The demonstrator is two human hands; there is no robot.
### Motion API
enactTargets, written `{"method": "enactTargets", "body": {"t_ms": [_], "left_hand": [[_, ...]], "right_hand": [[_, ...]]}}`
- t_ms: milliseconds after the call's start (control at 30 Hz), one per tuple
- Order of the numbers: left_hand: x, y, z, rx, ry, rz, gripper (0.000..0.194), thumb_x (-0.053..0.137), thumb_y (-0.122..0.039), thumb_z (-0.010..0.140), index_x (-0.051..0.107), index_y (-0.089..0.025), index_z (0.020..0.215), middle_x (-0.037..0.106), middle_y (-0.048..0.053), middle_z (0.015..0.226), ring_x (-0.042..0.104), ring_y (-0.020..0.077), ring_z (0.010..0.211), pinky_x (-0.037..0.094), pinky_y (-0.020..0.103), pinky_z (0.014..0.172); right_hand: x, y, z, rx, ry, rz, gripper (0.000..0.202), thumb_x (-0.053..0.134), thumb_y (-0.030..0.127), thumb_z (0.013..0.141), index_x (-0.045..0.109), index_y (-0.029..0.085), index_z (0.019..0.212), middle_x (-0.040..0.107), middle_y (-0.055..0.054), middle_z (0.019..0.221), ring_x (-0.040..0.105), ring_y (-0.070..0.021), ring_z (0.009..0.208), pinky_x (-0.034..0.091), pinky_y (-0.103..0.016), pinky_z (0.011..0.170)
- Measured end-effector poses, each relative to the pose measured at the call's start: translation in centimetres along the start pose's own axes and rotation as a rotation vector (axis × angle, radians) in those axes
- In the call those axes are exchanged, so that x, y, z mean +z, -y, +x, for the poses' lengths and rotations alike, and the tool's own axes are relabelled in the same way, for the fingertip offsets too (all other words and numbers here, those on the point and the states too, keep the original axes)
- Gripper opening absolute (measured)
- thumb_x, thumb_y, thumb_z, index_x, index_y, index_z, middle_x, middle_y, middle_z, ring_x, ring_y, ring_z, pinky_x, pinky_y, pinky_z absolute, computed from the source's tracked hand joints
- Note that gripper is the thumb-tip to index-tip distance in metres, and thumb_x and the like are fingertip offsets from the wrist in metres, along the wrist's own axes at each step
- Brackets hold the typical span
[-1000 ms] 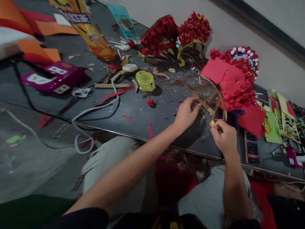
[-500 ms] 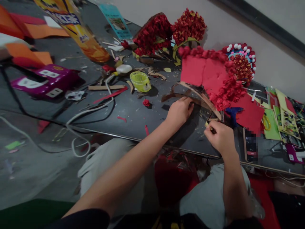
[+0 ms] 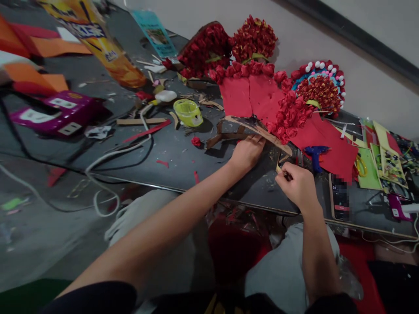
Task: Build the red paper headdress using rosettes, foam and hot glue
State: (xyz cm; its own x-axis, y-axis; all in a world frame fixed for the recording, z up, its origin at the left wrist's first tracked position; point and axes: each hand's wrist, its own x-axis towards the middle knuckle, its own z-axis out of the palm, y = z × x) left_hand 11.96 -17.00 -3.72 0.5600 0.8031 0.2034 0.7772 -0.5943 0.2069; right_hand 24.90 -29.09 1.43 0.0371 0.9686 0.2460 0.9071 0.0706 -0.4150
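My left hand point(image 3: 248, 153) is closed on the cardboard frame point(image 3: 225, 136) under a red flowered piece point(image 3: 262, 93). Its fingertips are hidden beneath the frame. This piece is a red, fan-shaped panel with a seam down it, edged with crumpled red paper flowers along its top and right side. To the right, my right hand point(image 3: 296, 183) pinches a small yellowish strip point(image 3: 278, 168) just below the frame's right end. Whether the strip is joined to the frame I cannot tell. A blue glue gun point(image 3: 317, 156) lies just beyond my right hand.
Red sheets point(image 3: 338, 146) and a phone point(image 3: 339, 198) lie at the right. Left of the frame are a yellow tape roll point(image 3: 188, 113), a loose red flower point(image 3: 195, 141), a purple power strip point(image 3: 60, 112) and a drink bottle point(image 3: 104, 52). Other flowered pieces point(image 3: 253, 38) lean on the wall.
The red flowered piece has swung left and its panel now faces me more fully. Both hands keep nearly the same places; the whole view has shifted slightly.
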Motion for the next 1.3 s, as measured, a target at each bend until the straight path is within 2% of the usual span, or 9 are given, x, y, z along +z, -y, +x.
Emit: {"method": "enactTargets", "body": {"t_ms": [233, 400, 700, 1000, 1167, 1300], "left_hand": [[0.8, -1.0, 0.4, 0.058, -0.042, 0.019, 0.034, 0.043, -0.018, 0.087, 0.054, -0.007, 0.118, 0.061, 0.019, 0.113, 0.057, 0.0304, 0.109, 0.047, 0.039, 0.092], [1.3, -0.8, 0.6, 0.075, -0.075, 0.005, 0.036, 0.045, -0.021, 0.086, 0.053, -0.008, 0.118, 0.058, 0.019, 0.119, 0.053, 0.0302, 0.114, 0.042, 0.04, 0.097], [2.8, -0.6, 0.6, 0.079, -0.06, -0.005, 0.036, 0.039, -0.017, 0.087, 0.052, -0.004, 0.119, 0.055, 0.02, 0.121, 0.051, 0.0318, 0.115, 0.039, 0.042, 0.098], [1.9, -1.1, 0.6, 0.043, -0.069, -0.061, 0.049, 0.04, -0.017, 0.085, 0.036, 0.007, 0.128, 0.05, 0.028, 0.124, 0.047, 0.0327, 0.12, 0.038, 0.041, 0.102], [2.3, -1.1, 0.7, 0.056, -0.093, -0.103, 0.057, 0.039, -0.016, 0.084, 0.025, 0.009, 0.133, 0.046, 0.029, 0.13, 0.048, 0.0309, 0.121, 0.036, 0.042, 0.104], [2.6, -1.1, 0.7, 0.025, -0.109, -0.133, 0.066, 0.039, -0.017, 0.084, 0.013, 0.011, 0.137, 0.05, 0.028, 0.125, 0.049, 0.0294, 0.119, 0.039, 0.039, 0.101]], "right_hand": [[-0.3, -0.7, 0.4, 0.09, 0.023, 0.012, 0.019, 0.049, 0.027, 0.074, 0.042, 0.02, 0.057, 0.035, 0.007, 0.05, 0.033, -0.0078, 0.048, 0.023, -0.021, 0.052], [-0.4, -1.3, 0.6, 0.141, 0.018, 0.004, 0.02, 0.047, 0.031, 0.075, 0.041, 0.021, 0.059, 0.034, 0.007, 0.05, 0.03, -0.0081, 0.047, 0.022, -0.022, 0.051], [-0.3, -1.2, 0.4, 0.204, -0.034, -0.026, 0.029, 0.049, 0.039, 0.08, 0.04, 0.021, 0.06, 0.033, 0.008, 0.048, 0.032, -0.0078, 0.046, 0.023, -0.021, 0.051], [-0.3, -0.6, 0.3, 0.251, -0.045, -0.067, 0.032, 0.05, 0.043, 0.081, 0.042, 0.02, 0.061, 0.038, 0.007, 0.048, 0.036, -0.0083, 0.047, 0.024, -0.021, 0.052], [-0.3, -0.5, 0.4, 0.251, -0.084, -0.065, 0.031, 0.049, 0.043, 0.082, 0.042, 0.02, 0.062, 0.04, 0.006, 0.049, 0.037, -0.0085, 0.048, 0.025, -0.021, 0.053], [-0.3, -0.5, 0.5, 0.276, -0.08, -0.08, 0.03, 0.049, 0.042, 0.082, 0.042, 0.021, 0.062, 0.042, 0.006, 0.05, 0.038, -0.009, 0.05, 0.025, -0.021, 0.054]]}}
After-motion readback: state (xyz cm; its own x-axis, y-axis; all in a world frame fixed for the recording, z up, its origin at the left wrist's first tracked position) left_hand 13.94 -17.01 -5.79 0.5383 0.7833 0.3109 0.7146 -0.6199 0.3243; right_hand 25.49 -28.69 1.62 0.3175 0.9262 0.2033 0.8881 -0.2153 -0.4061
